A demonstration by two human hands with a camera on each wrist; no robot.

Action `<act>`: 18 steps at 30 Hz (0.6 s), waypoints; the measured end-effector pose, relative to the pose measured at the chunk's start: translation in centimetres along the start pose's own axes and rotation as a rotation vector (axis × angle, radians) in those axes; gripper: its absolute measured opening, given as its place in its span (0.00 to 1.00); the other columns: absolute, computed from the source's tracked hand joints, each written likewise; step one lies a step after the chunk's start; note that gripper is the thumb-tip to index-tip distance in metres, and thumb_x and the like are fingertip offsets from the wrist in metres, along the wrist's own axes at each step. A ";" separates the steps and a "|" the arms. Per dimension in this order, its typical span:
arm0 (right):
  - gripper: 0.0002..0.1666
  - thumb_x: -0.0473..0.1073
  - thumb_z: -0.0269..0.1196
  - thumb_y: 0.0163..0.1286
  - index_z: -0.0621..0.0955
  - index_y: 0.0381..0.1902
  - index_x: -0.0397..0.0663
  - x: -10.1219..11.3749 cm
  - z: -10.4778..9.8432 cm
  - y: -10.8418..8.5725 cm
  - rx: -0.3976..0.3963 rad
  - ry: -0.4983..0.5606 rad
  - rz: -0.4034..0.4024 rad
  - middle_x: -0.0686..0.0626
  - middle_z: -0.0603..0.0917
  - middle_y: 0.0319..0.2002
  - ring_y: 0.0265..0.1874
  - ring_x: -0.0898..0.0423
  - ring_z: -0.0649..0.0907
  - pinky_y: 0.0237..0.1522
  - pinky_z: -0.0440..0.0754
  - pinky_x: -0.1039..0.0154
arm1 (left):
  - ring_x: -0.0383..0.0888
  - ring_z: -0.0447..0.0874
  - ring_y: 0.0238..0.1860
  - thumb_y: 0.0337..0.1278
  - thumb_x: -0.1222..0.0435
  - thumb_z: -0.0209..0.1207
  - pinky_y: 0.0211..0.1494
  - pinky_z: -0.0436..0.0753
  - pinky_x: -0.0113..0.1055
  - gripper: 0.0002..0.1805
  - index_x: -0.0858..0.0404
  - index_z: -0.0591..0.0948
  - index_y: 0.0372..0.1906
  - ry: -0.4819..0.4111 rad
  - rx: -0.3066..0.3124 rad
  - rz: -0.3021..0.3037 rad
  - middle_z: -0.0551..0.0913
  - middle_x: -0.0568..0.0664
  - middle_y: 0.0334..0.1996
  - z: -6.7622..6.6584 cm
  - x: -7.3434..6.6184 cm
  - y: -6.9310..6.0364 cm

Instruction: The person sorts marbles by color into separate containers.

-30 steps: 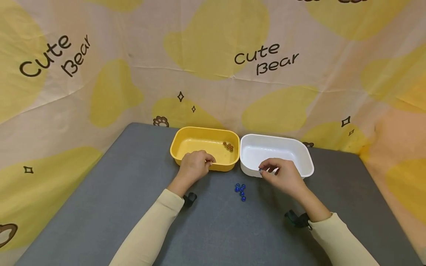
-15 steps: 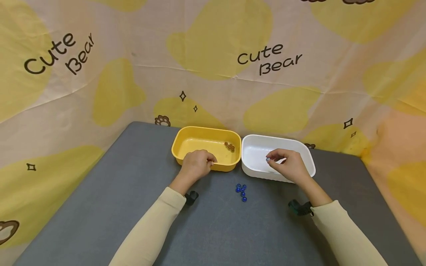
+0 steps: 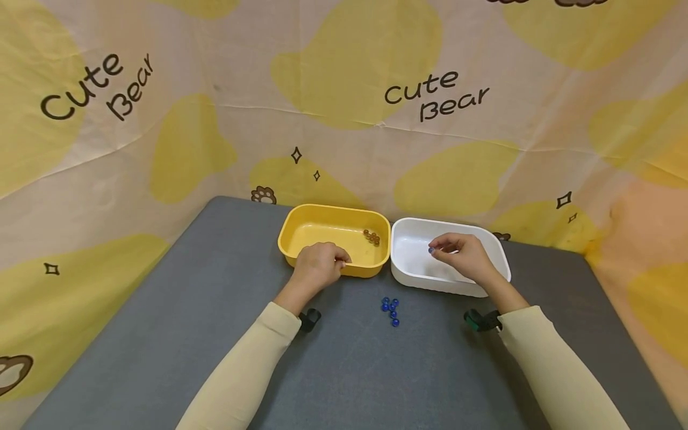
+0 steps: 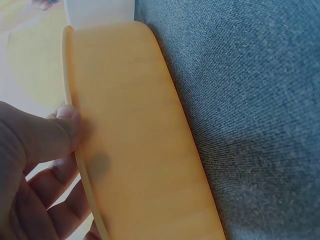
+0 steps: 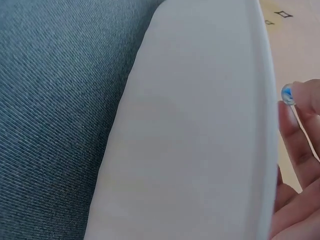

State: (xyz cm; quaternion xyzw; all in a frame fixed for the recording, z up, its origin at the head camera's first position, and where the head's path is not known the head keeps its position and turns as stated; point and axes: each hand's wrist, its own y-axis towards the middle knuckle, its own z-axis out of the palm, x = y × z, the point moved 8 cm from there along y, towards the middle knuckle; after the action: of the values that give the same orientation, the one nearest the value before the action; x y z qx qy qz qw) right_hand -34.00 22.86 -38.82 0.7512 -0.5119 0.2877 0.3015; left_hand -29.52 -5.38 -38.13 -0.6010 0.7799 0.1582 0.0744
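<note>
My left hand is at the near rim of the yellow tub. In the left wrist view its thumb lies on the rim and the curled fingers are on the inner side, gripping the wall. Over the white tub, my right hand pinches a glass marble between thumb and fingertips. This marble looks clear with blue inside in the right wrist view. Several blue marbles lie clustered on the table in front of the tubs. Several amber marbles sit at the right end inside the yellow tub.
Both tubs stand side by side on the grey table, close to the back edge. A patterned cloth hangs directly behind. Dark straps are worn at both wrists.
My right hand has moved forward with the pinched marble, from the white tub's near rim to above its inside. The left hand stays at the yellow tub's rim. The view shifts slightly.
</note>
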 end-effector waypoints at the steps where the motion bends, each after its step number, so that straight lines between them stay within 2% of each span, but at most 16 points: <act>1: 0.09 0.42 0.68 0.62 0.86 0.40 0.45 -0.1 0.0 0.1 0.006 0.004 0.005 0.44 0.88 0.38 0.33 0.60 0.82 0.32 0.79 0.68 | 0.40 0.83 0.31 0.57 0.64 0.62 0.33 0.79 0.37 0.08 0.47 0.89 0.34 -0.002 0.002 -0.002 0.88 0.40 0.35 0.0 0.0 0.0; 12: 0.12 0.43 0.67 0.64 0.85 0.42 0.42 -2.5 0.8 1.6 0.076 0.004 0.049 0.40 0.87 0.41 0.36 0.53 0.82 0.35 0.78 0.66 | 0.41 0.83 0.32 0.56 0.63 0.63 0.34 0.80 0.37 0.07 0.48 0.89 0.34 -0.019 0.007 -0.014 0.88 0.40 0.34 0.1 0.1 0.0; 18: 0.10 0.40 0.67 0.63 0.85 0.41 0.41 -3.8 1.4 2.5 0.098 0.010 0.074 0.41 0.86 0.39 0.33 0.56 0.82 0.33 0.77 0.68 | 0.42 0.85 0.32 0.56 0.63 0.64 0.32 0.80 0.38 0.07 0.47 0.90 0.34 -0.028 -0.005 -0.013 0.88 0.40 0.35 0.0 0.2 0.0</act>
State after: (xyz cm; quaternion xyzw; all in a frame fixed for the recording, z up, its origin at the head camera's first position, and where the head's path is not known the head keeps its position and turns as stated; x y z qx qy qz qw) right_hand -37.35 23.34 -42.21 0.7442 -0.5232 0.3272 0.2558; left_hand -29.62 -5.56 -38.20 -0.6040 0.7744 0.1682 0.0848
